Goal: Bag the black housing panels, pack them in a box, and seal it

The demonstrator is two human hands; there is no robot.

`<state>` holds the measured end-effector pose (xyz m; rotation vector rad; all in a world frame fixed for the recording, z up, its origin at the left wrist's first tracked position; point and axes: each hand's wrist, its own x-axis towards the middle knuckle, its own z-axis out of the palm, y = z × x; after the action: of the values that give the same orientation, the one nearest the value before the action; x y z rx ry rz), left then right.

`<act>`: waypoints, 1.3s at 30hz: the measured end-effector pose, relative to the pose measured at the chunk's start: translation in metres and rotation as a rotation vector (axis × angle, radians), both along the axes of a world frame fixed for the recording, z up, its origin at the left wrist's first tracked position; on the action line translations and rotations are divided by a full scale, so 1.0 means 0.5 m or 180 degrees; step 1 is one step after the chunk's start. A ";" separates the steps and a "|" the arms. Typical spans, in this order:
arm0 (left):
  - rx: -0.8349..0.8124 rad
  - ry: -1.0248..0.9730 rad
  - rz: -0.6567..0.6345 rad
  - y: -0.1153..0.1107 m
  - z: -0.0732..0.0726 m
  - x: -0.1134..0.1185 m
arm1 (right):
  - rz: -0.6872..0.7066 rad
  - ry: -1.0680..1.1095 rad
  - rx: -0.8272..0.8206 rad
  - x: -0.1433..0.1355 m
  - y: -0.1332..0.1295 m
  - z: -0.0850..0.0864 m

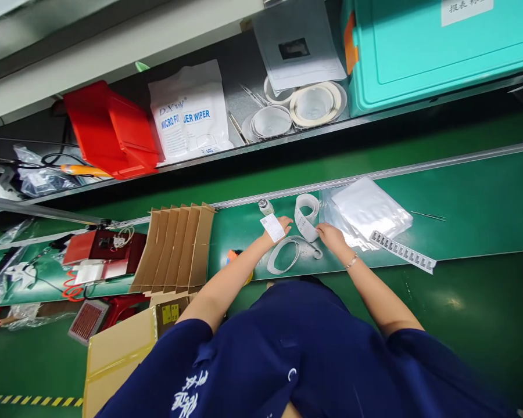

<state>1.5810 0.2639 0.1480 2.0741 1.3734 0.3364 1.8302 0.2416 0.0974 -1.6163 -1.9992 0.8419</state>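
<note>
On the green bench a roll of white labels (307, 212) stands with its free strip hanging toward me. My right hand (331, 238) pinches the edge of that strip. A white printed label (272, 227) lies over the back of my left hand (283, 228), whose fingers reach toward the roll, somewhat apart. Just behind it stands a small white-capped bottle (265, 207). Below the roll, a loose loop of pale strip (283, 255) lies on the bench. Clear plastic bags (366, 206) and a strip of dark-printed labels (403, 251) lie at the right.
A cardboard divider (174, 249) stands left of my arm, with a red device (104, 249) beyond. The shelf above holds a red bin (113, 130), a wiper bag (192, 116), label rolls (316, 104) and a teal box (444, 52). A cardboard box (119, 348) sits at lower left.
</note>
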 end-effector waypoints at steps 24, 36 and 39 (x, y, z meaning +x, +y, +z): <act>-0.0096 -0.0194 -0.0900 0.063 0.002 0.198 | -0.1136 0.1136 0.0581 -0.003 -0.056 0.012; -0.0131 -0.0180 -0.0573 0.054 0.011 0.163 | -0.2696 0.2135 0.0600 0.119 -0.032 0.002; -0.0055 -0.0288 -0.0270 0.042 0.022 0.154 | -0.3306 0.2065 0.0865 0.214 -0.063 0.032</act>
<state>1.6578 0.2847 0.1592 2.0702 1.2273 0.3763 1.9372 0.2101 0.1133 -1.6195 -0.6302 0.5208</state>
